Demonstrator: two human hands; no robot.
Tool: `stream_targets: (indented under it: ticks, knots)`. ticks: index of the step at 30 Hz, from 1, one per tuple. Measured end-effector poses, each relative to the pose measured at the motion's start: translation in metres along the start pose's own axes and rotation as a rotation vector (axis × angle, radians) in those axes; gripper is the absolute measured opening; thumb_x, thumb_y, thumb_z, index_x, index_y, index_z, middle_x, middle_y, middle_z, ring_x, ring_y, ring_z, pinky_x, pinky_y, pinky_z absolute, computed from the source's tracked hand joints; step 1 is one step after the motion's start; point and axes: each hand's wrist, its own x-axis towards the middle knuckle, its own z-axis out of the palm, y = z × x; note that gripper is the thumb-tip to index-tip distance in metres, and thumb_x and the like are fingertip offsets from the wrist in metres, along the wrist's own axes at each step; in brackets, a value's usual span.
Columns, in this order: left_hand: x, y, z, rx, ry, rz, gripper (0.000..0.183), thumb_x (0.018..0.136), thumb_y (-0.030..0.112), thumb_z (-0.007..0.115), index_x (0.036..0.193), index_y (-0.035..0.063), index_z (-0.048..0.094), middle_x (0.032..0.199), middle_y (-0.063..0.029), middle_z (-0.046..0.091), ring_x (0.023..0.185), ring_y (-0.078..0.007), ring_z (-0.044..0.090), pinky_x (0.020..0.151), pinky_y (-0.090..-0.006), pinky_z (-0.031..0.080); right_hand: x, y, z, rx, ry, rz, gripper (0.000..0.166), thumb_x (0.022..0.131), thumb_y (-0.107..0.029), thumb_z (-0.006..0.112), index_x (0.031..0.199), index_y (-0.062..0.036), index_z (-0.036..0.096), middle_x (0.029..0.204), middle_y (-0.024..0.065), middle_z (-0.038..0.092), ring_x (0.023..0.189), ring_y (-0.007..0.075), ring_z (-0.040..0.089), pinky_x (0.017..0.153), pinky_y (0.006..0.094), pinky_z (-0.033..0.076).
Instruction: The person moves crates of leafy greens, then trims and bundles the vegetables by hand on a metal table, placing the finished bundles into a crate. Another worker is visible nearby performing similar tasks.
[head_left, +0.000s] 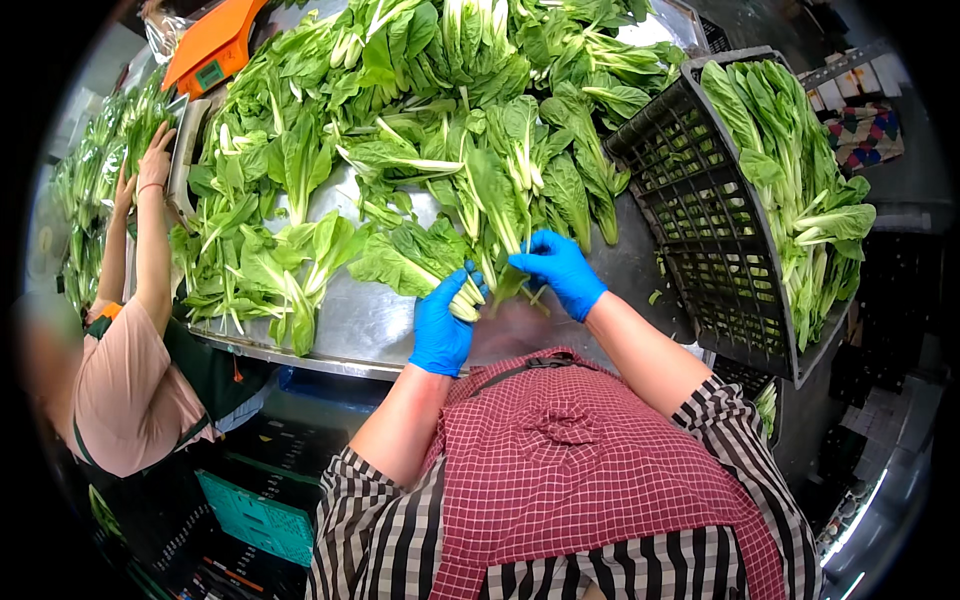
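My left hand (444, 315), in a blue glove, holds a bunch of leafy greens (409, 266) by its pale stem ends, the leaves pointing to the far left. My right hand (559, 271), also gloved in blue, pinches the stalk of another leafy green (496, 196) whose leaf extends away from me. Part of a darker leaf hangs beneath the right fingers, partly hidden by them. Both hands are above the near edge of a metal table (367, 319). Around and beyond them lies a large heap of loose greens (450, 67).
At the right a black plastic crate (694, 202) stands tilted, packed with greens (795, 180). An orange scale (214, 46) sits at the far left. Beside it, a co-worker's hands (154, 161) touch more greens. A teal crate (259, 517) lies below the table at lower left.
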Motion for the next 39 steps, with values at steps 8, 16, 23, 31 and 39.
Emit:
stream_targets:
  ticks: [8,16,23,31,39]
  knots:
    - [-0.001,-0.005,0.020,0.065,-0.002,0.025,0.037,0.087,0.004,0.058,0.123,0.0014,0.047,0.109,-0.0114,0.060,0.094,-0.0224,0.060,0.082,-0.0343,0.050,-0.031,0.002,-0.001,0.272,-0.113,0.044,0.022,0.081,-0.017,0.071,0.090,-0.0034,0.057,0.073,0.0046,0.058,0.058,0.0136,0.058,0.054,0.0263,0.049]
    - [-0.009,-0.013,0.030,0.406,-0.118,-0.014,0.037,0.087,0.007,0.061,0.121,0.0015,0.050,0.111,-0.0084,0.060,0.096,-0.0195,0.060,0.082,-0.0317,0.049,-0.050,0.008,0.016,-0.347,0.021,-0.316,0.021,0.081,-0.017,0.071,0.089,-0.0009,0.058,0.081,0.0090,0.064,0.068,0.0155,0.063,0.060,0.0287,0.051]
    - [0.000,-0.012,0.015,0.255,-0.134,-0.056,0.037,0.089,0.009,0.058,0.123,0.0008,0.048,0.113,-0.0120,0.059,0.101,-0.0237,0.059,0.087,-0.0361,0.049,-0.064,0.004,0.013,0.005,-0.105,-0.124,0.016,0.085,-0.015,0.067,0.089,-0.0041,0.057,0.083,0.0080,0.064,0.078,0.0166,0.066,0.066,0.0280,0.051]
    - [0.000,-0.001,0.016,0.081,-0.210,-0.006,0.046,0.090,0.007,0.055,0.133,0.0012,0.039,0.123,-0.0154,0.054,0.114,-0.0283,0.053,0.100,-0.0406,0.042,-0.072,-0.002,-0.023,-0.813,-0.310,-0.068,0.020,0.083,-0.021,0.066,0.096,-0.0057,0.060,0.085,0.0106,0.066,0.079,0.0213,0.067,0.068,0.0310,0.052]
    - [-0.005,0.001,0.025,0.044,-0.259,-0.097,0.044,0.088,-0.002,0.051,0.131,-0.0009,0.041,0.127,-0.0160,0.051,0.118,-0.0274,0.051,0.103,-0.0380,0.040,-0.071,-0.024,0.012,-0.585,0.122,-0.328,0.032,0.077,-0.030,0.069,0.101,-0.0091,0.063,0.087,0.0110,0.065,0.075,0.0255,0.063,0.067,0.0347,0.050]
